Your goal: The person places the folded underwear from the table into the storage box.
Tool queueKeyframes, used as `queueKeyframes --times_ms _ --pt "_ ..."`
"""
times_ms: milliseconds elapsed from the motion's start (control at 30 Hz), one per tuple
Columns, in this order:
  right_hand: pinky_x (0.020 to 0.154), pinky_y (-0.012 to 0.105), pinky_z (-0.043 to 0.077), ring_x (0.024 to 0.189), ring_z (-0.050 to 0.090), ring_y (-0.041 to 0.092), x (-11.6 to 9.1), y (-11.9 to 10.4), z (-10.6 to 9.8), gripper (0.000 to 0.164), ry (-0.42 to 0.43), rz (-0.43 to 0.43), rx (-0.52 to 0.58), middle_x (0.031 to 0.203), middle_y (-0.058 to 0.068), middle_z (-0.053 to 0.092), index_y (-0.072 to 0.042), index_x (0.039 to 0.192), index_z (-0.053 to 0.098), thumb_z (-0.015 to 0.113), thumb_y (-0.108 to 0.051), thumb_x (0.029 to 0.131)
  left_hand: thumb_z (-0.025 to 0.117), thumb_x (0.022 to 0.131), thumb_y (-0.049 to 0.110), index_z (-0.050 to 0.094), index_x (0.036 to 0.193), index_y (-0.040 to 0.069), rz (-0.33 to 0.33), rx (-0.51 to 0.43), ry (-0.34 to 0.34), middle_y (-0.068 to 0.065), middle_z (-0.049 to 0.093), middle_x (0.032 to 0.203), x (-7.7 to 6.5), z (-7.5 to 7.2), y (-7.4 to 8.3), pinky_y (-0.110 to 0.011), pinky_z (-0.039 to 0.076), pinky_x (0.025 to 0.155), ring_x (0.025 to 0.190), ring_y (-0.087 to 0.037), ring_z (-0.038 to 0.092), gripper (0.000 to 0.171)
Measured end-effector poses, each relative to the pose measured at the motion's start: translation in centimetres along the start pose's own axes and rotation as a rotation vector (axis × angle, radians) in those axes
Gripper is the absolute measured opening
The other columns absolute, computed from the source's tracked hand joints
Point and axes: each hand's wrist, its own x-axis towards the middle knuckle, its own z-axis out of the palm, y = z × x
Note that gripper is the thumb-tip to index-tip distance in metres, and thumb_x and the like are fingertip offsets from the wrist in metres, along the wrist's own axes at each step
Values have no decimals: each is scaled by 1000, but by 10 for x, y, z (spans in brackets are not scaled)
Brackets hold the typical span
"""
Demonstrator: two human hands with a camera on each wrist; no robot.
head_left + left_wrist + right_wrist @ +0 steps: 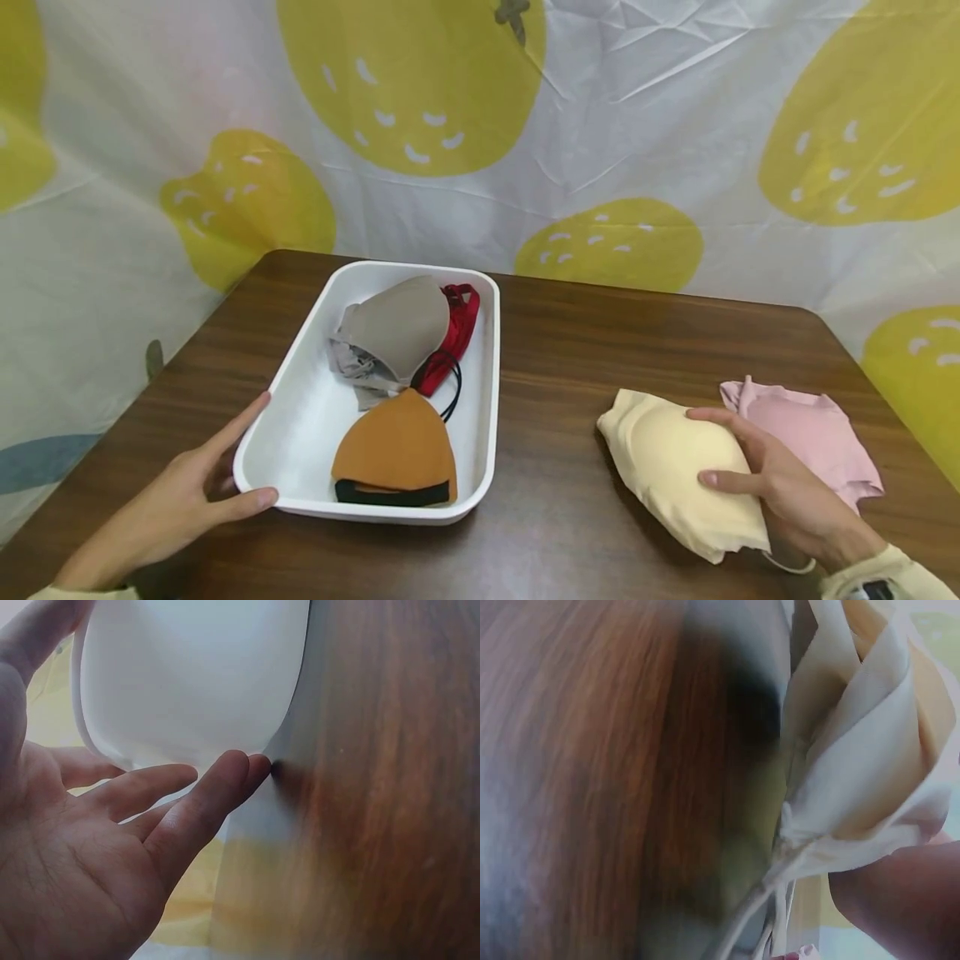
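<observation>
Left hand (180, 496), head view, spread wide, touches the white rectangular plastic tray (296, 454), eight o'clock; right hand (783, 492) grips the cream molded-fabric garment (663, 462), four o'clock. Left wrist: I see straight-fingered contact underneath. Right wrist: garment toward three o'clock.

Dark wood-grain table (562, 350); behind it, creased white cloth (435, 212) with yellow fruit print (412, 83).

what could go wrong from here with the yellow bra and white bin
The yellow bra has a loose strap near the right hand that might snag. The white bin could swivel if bumped: the left hand touches it only around one corner. Anything added could tangle with the black cord looping inside.
</observation>
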Motion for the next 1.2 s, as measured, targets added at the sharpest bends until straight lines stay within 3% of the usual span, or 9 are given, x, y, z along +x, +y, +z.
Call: queueKeyframes --times_ms 167,233,433,633,900,1133,1200 --pt "78 35 60 105 64 8 1 -2 0 65 -9 -26 95 133 -8 52 -23 152 35 48 10 98 81 85 33 7 162 35 -29 7 -15 -34 38 154 1 1 2 -14 50 79 118 -32 60 107" --pt "79 35 60 106 65 8 1 -4 1 64 -9 -21 114 134 -9 51 -25 152 34 47 9 99 80 85 33 7 162 35 -34 2 -17 -34 37 154 1 0 2 -14 50 80 120 -37 58 107" --pt "79 36 60 104 66 9 6 -11 9 65 -12 -27 136 134 -8 48 -25 152 33 47 9 99 80 86 34 6 162 35 -44 -1 -19 -34 35 155 1 1 3 -15 50 81 124 -42 56 106" --pt "77 36 61 102 66 12 16 -18 20 62 32 34 98 131 -6 47 -27 147 38 55 5 97 79 86 34 6 162 35 -47 -2 -24 -34 35 156 1 0 4 -16 50 82 126 -44 54 106" --pt "79 37 61 107 62 12 29 -31 31 64 16 4 77 136 -2 43 -23 148 38 58 6 95 79 86 36 6 162 35 -54 5 -24 -33 36 155 1 1 4 -16 50 80 121 -39 56 105" --pt "80 38 61 106 64 15 35 -42 40 66 -13 -10 117 134 1 44 -22 150 37 57 7 95 81 85 35 8 162 36 -39 11 -12 -31 38 155 1 -1 3 -13 49 82 117 -21 58 105" --pt "80 39 61 105 65 15 36 -44 42 66 -15 -13 126 133 2 45 -22 149 37 57 8 94 80 85 35 8 162 36 -42 14 -13 -31 38 155 1 -1 3 -13 49 82 118 -25 58 105"
